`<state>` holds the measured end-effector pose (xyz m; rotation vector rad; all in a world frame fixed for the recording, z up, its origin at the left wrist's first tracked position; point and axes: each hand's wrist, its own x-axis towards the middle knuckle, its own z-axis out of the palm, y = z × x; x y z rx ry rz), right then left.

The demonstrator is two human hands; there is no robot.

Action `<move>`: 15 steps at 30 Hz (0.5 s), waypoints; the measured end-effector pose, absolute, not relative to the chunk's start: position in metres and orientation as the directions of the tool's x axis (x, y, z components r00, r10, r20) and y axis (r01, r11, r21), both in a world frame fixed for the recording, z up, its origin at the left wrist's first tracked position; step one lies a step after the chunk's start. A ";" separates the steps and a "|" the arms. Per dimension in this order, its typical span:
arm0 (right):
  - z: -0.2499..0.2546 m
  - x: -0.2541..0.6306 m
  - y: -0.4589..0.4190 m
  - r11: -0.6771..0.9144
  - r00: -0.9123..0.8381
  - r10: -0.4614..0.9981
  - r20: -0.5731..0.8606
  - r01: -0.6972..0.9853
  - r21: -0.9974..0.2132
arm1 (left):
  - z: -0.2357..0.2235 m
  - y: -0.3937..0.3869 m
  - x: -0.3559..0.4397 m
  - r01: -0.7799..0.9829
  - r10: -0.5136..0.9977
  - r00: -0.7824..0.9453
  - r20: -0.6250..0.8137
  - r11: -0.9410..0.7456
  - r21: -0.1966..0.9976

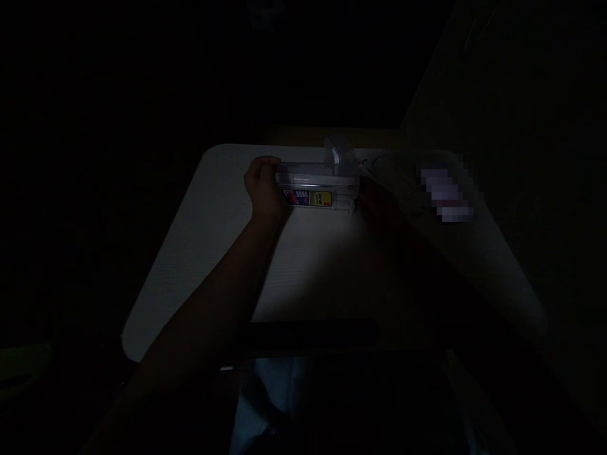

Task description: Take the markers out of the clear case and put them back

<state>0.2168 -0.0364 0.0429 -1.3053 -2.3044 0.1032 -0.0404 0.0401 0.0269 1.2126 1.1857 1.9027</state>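
A person's left hand [263,188] is curling its fingers around the left end of a clear plastic container [317,185], which is lying on its side toward the far edge of a pale tabletop [199,253], its coloured label [310,198] facing the camera. The right hand is lost in shadow just right of the container; whether it is gripping, spread or touching anything cannot be told. A clear flap or lid [339,155] is standing up at the container's far right corner. Judging by the grip, steadying the container well is calling for firm pressure at both ends, keeping it flat on the tabletop so the raised flap is not twisting or snapping shut. The room is lying almost wholly in darkness, light falling only on the tabletop left of and below the container. A dark flat strip [308,333] is lying along the near edge below the container, and a blurred pale patch [446,191] is showing to its right.
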 end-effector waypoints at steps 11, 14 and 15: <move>0.047 0.216 -0.039 0.491 -0.343 0.848 0.403 0.795 -0.356 | 0.027 0.041 -0.040 -0.015 0.824 -0.426 0.374 -0.420 0.908; 0.041 0.214 -0.038 0.498 -0.319 0.829 0.459 0.795 -0.346 | 0.029 0.038 -0.039 -0.021 0.819 -0.433 0.378 -0.428 0.904; 0.039 0.214 -0.037 0.501 -0.310 0.821 0.480 0.794 -0.345 | 0.030 0.037 -0.038 -0.024 0.819 -0.434 0.375 -0.427 0.904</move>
